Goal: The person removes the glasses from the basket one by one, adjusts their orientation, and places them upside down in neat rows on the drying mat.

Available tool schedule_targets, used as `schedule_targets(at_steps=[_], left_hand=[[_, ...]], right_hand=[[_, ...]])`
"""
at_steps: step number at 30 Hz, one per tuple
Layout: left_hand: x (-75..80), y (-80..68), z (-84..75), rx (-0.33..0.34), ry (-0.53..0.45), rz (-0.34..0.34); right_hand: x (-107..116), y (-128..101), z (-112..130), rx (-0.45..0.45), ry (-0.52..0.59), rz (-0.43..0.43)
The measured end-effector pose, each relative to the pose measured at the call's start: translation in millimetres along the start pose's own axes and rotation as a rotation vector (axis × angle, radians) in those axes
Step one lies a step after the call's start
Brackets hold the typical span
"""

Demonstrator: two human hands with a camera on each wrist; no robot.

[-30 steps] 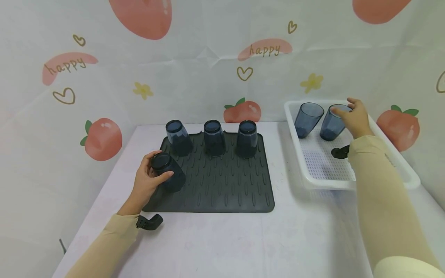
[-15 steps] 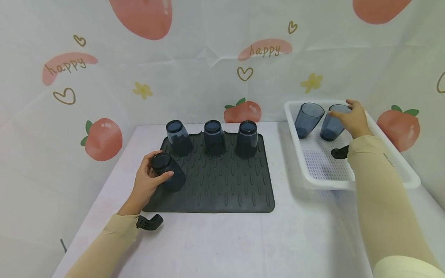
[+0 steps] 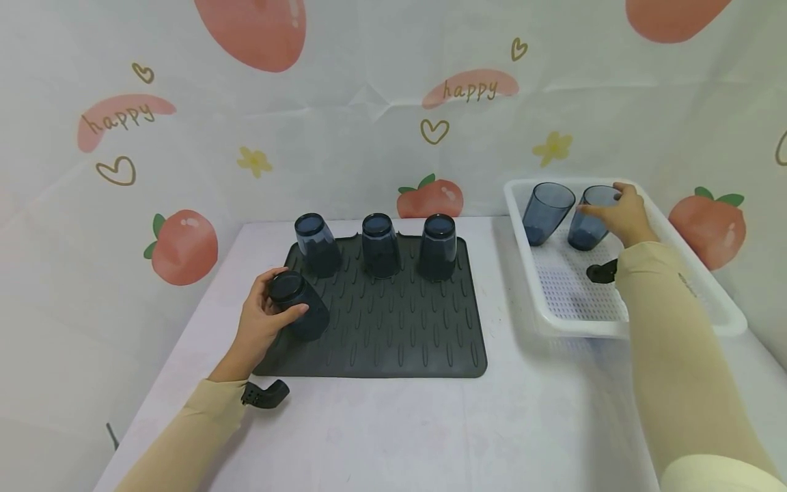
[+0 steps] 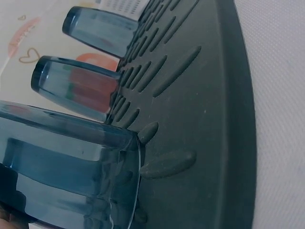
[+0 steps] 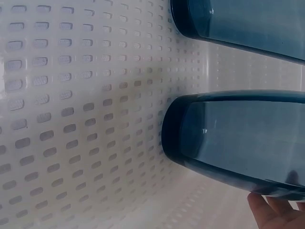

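Observation:
My left hand (image 3: 264, 321) grips an upside-down blue tumbler (image 3: 298, 305) (image 4: 62, 171) at the front left of the dark ribbed mat (image 3: 393, 328) (image 4: 200, 119). Three more blue tumblers stand upside down along the mat's back edge: left (image 3: 315, 244), middle (image 3: 379, 244) and right (image 3: 438, 246). My right hand (image 3: 621, 212) holds the rim of an upright blue tumbler (image 3: 589, 217) (image 5: 238, 138) in the white perforated basket (image 3: 682, 287) (image 5: 71, 119). A second upright tumbler (image 3: 544, 212) (image 5: 243, 21) stands just left of it.
The white table (image 3: 399, 424) lies in front of a cloth backdrop (image 3: 344, 102) printed with peaches. The basket sits at the table's right, close to the backdrop. The mat lies mid-table. Bare tabletop stretches between the mat and the near edge.
My right hand has settled slightly lower on the tumbler's rim in the basket. The left hand and its tumbler have stayed put.

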State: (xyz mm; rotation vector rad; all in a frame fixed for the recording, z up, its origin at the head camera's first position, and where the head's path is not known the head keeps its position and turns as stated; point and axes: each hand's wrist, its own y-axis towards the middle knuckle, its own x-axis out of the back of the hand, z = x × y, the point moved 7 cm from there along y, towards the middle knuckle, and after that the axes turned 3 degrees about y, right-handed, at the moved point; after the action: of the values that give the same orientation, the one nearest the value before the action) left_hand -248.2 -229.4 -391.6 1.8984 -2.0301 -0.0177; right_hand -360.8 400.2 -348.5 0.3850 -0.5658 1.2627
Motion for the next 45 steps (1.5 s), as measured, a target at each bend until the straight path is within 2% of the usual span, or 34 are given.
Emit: schedule_targets(at_steps=[7, 22, 28, 34, 38, 45], left_hand=[[-1.5, -1.0, -2.8, -0.007, 0.006, 0.002], [-0.3, 0.3, 2.4, -0.018, -0.004, 0.011], [-0.2, 0.5, 2.4, -0.018, -0.008, 0.013], [-0.6, 1.0, 2.2, -0.018, -0.008, 0.013], [-0.1, 1.5, 3.8, -0.014, -0.004, 0.013], [0.0, 0.9, 3.7, -0.022, -0.005, 0.02]], right_hand=[[-0.5, -1.7, -0.8, -0.043, 0.009, 0.009], [2.7, -8.0, 9.6, -0.074, -0.08, 0.017], [2.2, -8.0, 10.2, -0.055, -0.102, 0.044], [1.0, -8.5, 12.1, -0.042, -0.127, 0.115], [-0.3, -11.1, 14.9, -0.036, -0.131, 0.194], [-2.1, -22.0, 22.4, -0.039, -0.229, 0.332]])
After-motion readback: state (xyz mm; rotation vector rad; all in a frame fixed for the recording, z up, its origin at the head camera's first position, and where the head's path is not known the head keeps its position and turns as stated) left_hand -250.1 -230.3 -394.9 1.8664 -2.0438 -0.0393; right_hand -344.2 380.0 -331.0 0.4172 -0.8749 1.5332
